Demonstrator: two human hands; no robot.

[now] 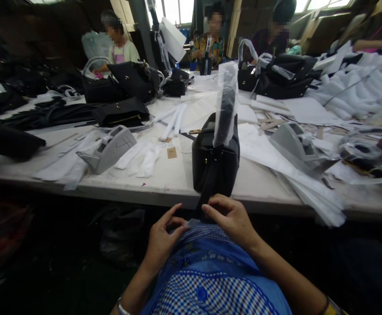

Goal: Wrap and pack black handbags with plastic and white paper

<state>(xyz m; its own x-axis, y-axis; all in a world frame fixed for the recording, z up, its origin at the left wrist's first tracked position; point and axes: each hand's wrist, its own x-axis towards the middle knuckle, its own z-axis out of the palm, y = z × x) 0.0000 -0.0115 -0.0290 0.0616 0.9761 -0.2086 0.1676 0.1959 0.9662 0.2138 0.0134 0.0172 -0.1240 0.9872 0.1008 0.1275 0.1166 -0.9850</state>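
I see one black handbag [229, 168] at twelve o'clock, near the table [167, 186] edge. Its one upright handle [226, 105] is already sheathed in film [224, 72]; its one strap [212, 177], dangling toward six, looks bare, so probably remains to be covered. The left hand [164, 236] pinches one clear scrap [192, 223]; the right hand [232, 216] curls at the strap, grip uncertain. Two grey tape dispensers [110, 151] sit at ten and two.

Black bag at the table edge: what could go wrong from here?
1. The bag stands close to the table's front edge, with its strap running down over it by the right hand; a hard pull might tip it off.
2. The clear piece in the left hand is small and near the apron; it could drop or catch there.
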